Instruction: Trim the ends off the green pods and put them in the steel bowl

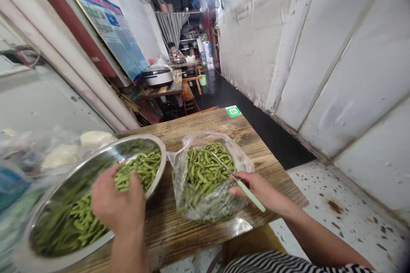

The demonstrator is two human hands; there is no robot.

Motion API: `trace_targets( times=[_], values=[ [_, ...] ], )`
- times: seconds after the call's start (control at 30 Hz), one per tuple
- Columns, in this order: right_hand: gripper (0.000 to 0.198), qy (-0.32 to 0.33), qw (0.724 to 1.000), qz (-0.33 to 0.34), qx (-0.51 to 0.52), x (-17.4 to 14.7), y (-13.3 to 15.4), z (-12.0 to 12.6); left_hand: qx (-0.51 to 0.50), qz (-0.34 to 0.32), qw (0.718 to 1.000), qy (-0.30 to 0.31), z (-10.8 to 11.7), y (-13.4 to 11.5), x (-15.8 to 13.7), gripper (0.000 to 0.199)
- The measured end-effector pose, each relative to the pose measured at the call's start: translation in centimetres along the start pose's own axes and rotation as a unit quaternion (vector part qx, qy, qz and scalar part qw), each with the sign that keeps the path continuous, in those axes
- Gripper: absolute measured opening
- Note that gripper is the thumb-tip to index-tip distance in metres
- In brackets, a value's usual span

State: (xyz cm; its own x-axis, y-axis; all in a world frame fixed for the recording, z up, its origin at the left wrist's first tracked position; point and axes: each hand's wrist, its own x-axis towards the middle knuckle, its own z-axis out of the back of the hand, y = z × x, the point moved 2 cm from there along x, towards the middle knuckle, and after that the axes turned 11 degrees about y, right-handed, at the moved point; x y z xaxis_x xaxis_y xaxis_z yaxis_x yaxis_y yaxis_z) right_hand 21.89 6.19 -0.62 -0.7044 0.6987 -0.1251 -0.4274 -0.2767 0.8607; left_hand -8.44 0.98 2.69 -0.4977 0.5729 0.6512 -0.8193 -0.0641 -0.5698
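Note:
A large steel bowl point(153, 145) full of green bean pods point(145, 166) sits at the left of a wooden table point(205, 123). My left hand point(118, 202) rests palm down in the pods inside the bowl; what its fingers hold is hidden. To the right lies an open clear plastic bag point(211, 204) with more green pods point(205, 170). My right hand point(259, 192) sits at the bag's right edge and grips scissors with pale green handles point(253, 196). Their metal blades point(222, 165) point over the pods in the bag.
Plastic bags with pale round lumps point(60, 153) lie left of the bowl. A green QR sticker point(233, 111) marks the table's far corner. Beyond it a dark passage runs back past a rice cooker point(156, 76) to a seated person point(173, 50). A white wall stands on the right.

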Motion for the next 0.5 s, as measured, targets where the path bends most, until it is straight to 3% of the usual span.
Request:
trace_targets(
  times=[0.03, 0.1, 0.17, 0.23, 0.3, 0.4, 0.5],
  values=[
    [0.039, -0.004, 1.000, -0.003, 0.001, 0.0, 0.0, 0.1, 0.055, -0.044, 0.998, -0.005, 0.3, 0.1, 0.4, 0.045],
    [0.039, -0.011, 1.000, -0.008, 0.001, 0.0, 0.0, 0.1, 0.063, -0.123, 0.990, 0.028, -0.2, -0.9, -0.2, 0.040],
    [0.039, -0.015, 1.000, -0.010, -0.002, 0.1, 0.1, 0.0, -0.006, -0.181, 0.972, 0.152, -2.2, -2.9, -2.0, 0.023],
    [0.039, -0.015, 1.000, -0.008, -0.003, 0.1, 0.1, -0.2, -0.062, -0.171, 0.951, 0.251, -4.5, -5.0, -4.3, 0.013],
    [0.039, -0.012, 1.000, -0.005, -0.007, 0.0, 0.1, -0.3, -0.095, -0.156, 0.933, 0.309, -6.4, -6.4, -6.0, 0.012],
    [0.038, -0.010, 0.999, -0.016, -0.026, -0.4, 0.1, -0.1, -0.139, -0.132, 0.923, 0.334, -7.5, -6.7, -6.7, 0.008],
    [0.038, -0.003, 0.998, -0.034, -0.047, -0.7, 0.1, 0.0, -0.213, -0.021, 0.916, 0.340, -7.3, -5.9, -6.1, 0.009]
  ],
)
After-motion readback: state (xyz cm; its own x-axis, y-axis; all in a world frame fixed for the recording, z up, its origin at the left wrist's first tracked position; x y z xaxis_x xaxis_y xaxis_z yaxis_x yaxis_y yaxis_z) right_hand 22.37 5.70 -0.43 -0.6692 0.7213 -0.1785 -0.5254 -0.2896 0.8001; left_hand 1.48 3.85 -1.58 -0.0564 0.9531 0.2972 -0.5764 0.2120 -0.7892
